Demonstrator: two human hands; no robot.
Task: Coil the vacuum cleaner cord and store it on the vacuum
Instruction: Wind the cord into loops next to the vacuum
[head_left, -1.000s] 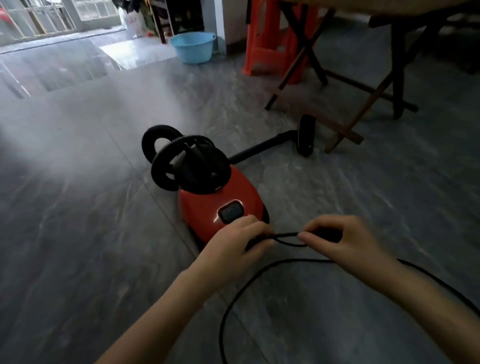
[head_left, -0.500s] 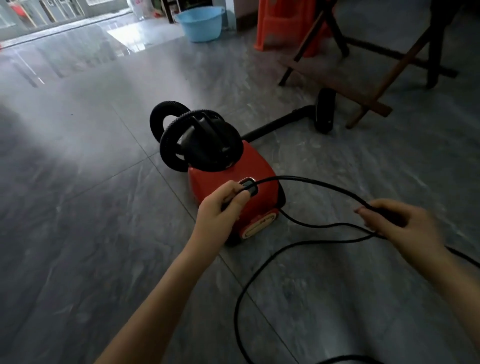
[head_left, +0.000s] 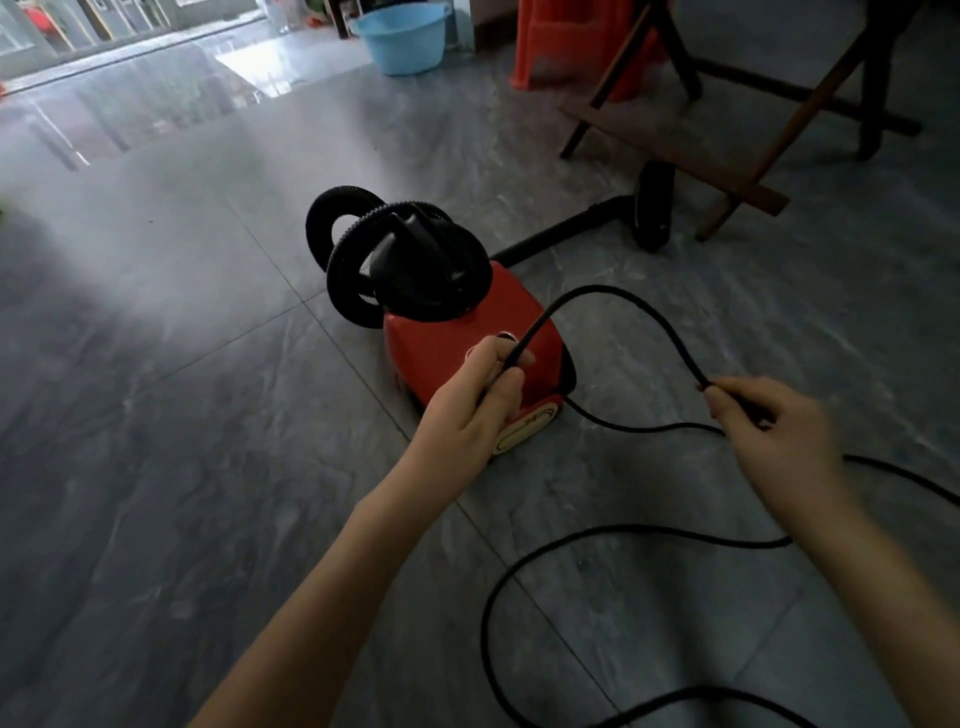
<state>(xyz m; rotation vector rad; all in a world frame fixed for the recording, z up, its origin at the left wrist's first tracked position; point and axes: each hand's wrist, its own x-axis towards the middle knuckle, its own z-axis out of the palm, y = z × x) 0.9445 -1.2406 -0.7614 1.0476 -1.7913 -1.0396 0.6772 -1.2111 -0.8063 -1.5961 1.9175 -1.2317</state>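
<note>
A red vacuum cleaner with a black top and a coiled black ribbed hose stands on the grey tiled floor. Its black cord arches in a loop between my two hands. My left hand grips one end of the loop just in front of the vacuum's rear. My right hand pinches the other end, to the right of the vacuum. From the vacuum's rear the cord runs along the floor under my right hand, and more slack curves across the tiles below.
The vacuum's black wand and floor head lie behind it, near the wooden legs of a folding table. An orange plastic stool and a light blue basin stand farther back.
My hands have drawn apart, pulling a larger loop of cord up between them. The right hand has moved right and the loop now rises higher over the vacuum.
</note>
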